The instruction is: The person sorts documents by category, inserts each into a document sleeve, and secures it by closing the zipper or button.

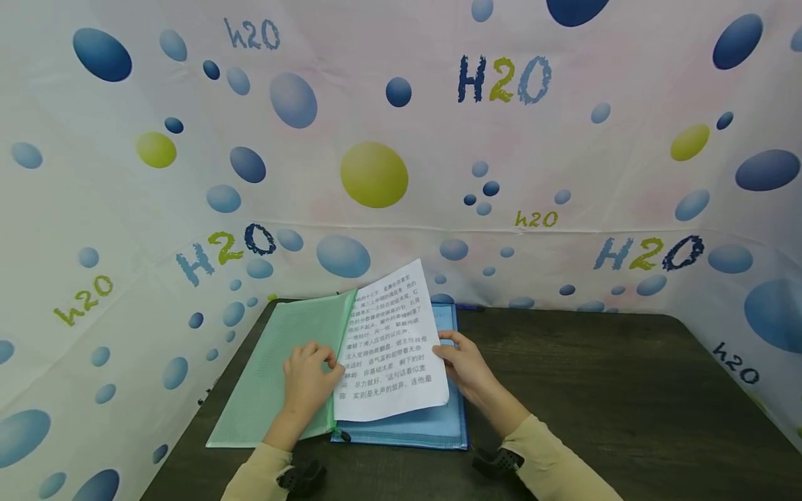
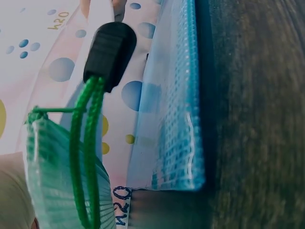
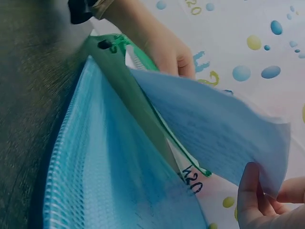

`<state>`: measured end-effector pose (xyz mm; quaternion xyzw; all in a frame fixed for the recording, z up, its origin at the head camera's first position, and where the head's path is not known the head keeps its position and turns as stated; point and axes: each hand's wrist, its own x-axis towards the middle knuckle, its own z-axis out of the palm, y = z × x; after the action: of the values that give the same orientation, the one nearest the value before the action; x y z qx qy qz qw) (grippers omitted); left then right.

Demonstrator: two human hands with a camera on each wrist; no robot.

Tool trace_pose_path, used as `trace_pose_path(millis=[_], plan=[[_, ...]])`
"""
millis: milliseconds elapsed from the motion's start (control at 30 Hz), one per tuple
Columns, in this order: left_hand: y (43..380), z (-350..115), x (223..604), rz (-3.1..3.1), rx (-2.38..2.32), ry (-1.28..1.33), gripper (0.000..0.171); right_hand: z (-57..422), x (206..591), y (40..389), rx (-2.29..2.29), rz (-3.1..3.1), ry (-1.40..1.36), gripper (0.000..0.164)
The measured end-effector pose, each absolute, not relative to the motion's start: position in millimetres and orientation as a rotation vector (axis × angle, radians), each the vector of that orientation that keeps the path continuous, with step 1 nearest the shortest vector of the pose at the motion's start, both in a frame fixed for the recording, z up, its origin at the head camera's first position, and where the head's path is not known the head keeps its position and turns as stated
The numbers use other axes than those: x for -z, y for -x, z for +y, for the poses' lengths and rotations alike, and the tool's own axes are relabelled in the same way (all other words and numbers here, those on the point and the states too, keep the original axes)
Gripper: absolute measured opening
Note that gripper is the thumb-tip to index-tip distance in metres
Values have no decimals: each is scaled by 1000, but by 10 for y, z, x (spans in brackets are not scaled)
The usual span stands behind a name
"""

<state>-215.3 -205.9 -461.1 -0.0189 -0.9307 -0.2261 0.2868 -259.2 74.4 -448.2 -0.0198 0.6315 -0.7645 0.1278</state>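
A printed sheet of paper (image 1: 388, 348) stands tilted, its left edge along the mouth of a green mesh zipper pouch (image 1: 263, 376). My right hand (image 1: 470, 369) pinches the sheet's right edge between thumb and fingers; the right wrist view shows those fingers (image 3: 250, 191) at the paper's far end. At the pouch's opening edge, my left hand (image 1: 310, 379) pinches the green mesh with thumb and forefinger. A green cord with a black zipper pull (image 2: 110, 55) hangs from the pouch's corner. Beneath the sheet lies a blue mesh pouch (image 1: 426, 428), partly hidden.
Both pouches are on a dark wooden table (image 1: 601, 390). Behind it hangs a white curtain (image 1: 438, 125) with blue and green dots and H2O lettering. Each wrist wears a black camera strap (image 1: 501, 460). Something dark and thin (image 1: 470, 307) lies at the table's back edge.
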Motion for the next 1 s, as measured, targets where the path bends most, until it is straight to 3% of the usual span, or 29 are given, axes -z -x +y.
trace_pose_path(millis=[1000], plan=[[2146,-2005,4614,-2388,582,145,29,377,4628,2543,2224,1736,94,31]])
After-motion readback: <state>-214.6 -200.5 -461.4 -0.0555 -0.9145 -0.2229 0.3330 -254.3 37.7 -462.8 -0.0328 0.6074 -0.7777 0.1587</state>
